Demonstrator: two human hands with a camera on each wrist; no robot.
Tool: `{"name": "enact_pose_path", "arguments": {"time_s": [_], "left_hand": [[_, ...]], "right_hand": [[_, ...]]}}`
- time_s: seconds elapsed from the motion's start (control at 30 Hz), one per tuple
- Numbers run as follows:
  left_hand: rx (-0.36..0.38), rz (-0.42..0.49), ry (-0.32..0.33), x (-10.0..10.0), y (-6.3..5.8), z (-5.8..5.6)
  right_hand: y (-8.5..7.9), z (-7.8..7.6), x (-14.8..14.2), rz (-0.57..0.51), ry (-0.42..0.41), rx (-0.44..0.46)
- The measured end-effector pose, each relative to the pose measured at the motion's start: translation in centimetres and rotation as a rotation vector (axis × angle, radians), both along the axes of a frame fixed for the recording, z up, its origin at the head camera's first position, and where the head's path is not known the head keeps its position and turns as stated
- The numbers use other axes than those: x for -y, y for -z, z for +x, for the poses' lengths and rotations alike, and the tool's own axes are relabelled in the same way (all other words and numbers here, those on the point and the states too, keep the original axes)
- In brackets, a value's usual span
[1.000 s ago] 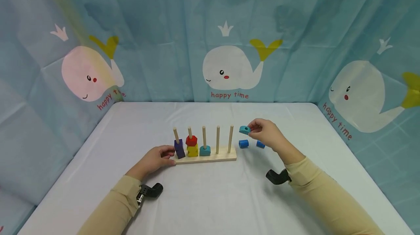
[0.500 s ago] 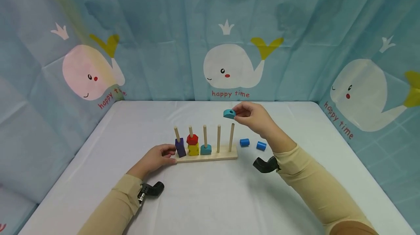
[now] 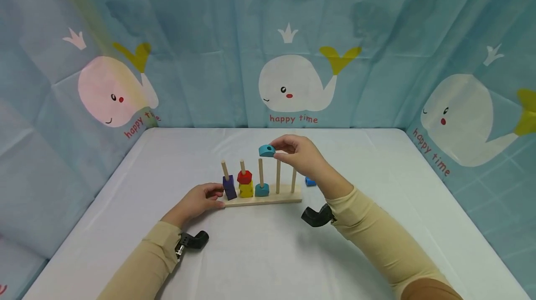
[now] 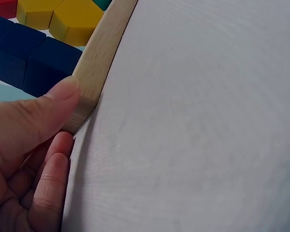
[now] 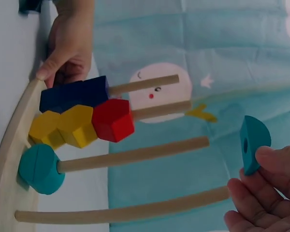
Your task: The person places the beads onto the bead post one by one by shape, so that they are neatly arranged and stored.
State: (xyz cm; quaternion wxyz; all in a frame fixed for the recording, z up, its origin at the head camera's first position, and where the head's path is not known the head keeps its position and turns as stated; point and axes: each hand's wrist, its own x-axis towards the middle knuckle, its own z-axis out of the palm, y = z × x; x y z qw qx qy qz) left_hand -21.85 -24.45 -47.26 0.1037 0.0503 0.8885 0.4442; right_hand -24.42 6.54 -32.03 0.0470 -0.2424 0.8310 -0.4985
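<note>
In the head view, my right hand (image 3: 303,156) pinches a teal half-round block (image 3: 265,151) with a hole through it. The block is in the air, close above the third peg (image 3: 261,172) of a wooden peg board (image 3: 264,202). That peg carries other teal half-round blocks (image 5: 41,169) at its foot. My left hand (image 3: 201,202) holds the board's left end, its thumb (image 4: 63,92) on the corner and its fingers curled beside. Dark blue blocks (image 5: 72,94) fill the first peg's lower part. A red hexagonal block (image 5: 113,121) tops yellow ones (image 5: 77,125) on the second.
The two right-hand pegs are bare. A blue cylinder block (image 3: 310,182) lies on the white-covered table (image 3: 251,253) right of the board, partly behind my right arm. A whale-print curtain (image 3: 201,90) surrounds the table's back and sides.
My right hand has carried the teal block up and left, from right of the board to above the third peg. The left hand stays at the board's end. My right arm now hides one blue cylinder.
</note>
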Motion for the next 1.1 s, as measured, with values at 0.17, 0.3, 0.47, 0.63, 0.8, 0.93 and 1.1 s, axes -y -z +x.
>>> {"name": "enact_pose_path", "arguments": {"time_s": [0.17,0.3,0.47,0.63,0.8,0.93,1.1], "left_hand": [[-0.009,0.006,0.005,0.1,-0.1,0.1],[-0.008,0.012,0.005,0.1,-0.3,0.2],[-0.011,0.019,0.008,0.1,-0.3,0.2],[-0.019,0.032,0.017,0.0,-0.3,0.2],[-0.011,0.027,0.012,0.0,-0.3,0.3],[-0.012,0.017,0.009,0.1,-0.3,0.3],[-0.026,0.017,0.022,0.1,-0.2,0.2]], "right_hand": [[0.3,0.4,0.8,-0.010,0.000,-0.006],[0.8,0.7,1.4,-0.037,-0.013,0.007],[1.6,0.8,2.0,-0.047,0.007,0.014],[2.1,0.9,2.4,-0.030,0.031,0.017],[2.3,1.1,2.6,-0.022,0.037,0.038],[2.7,1.3,2.9,-0.008,0.034,0.042],[3.4,1.4,3.0,-0.004,0.027,0.036]]}}
